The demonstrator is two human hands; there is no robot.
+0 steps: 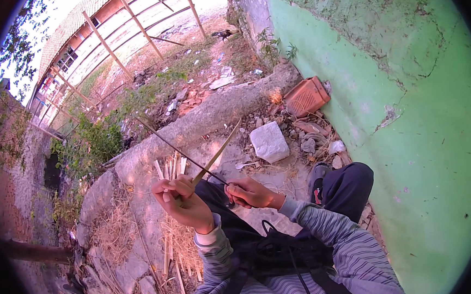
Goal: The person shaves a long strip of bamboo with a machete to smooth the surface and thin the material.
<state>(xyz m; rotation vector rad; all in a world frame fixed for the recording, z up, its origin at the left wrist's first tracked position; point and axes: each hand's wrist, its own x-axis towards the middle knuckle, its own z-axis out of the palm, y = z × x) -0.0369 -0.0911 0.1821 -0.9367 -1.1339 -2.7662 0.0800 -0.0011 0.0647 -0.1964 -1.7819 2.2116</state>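
Over my knees, my left hand (183, 201) is raised palm up with its fingers curled closed. From those fingers rises a flat, tan, pointed strip (217, 155), possibly a knife blade or split bamboo; its lower end is hidden. To the right, my right hand (253, 192) is closed in a pinch around the near end of a thin dark stick (178, 150). The stick slants up to the far left and crosses the strip just beyond my hands. Pale split sticks (172, 167) lie on the ground behind my left hand.
A white block (269, 142) and an orange plastic basket (307, 96) sit near the green wall (391, 109) on my right. A low concrete ledge (206, 113) runs across ahead. Straw-like shavings (180, 235) and long thin strips (111, 284) litter the ground at left.
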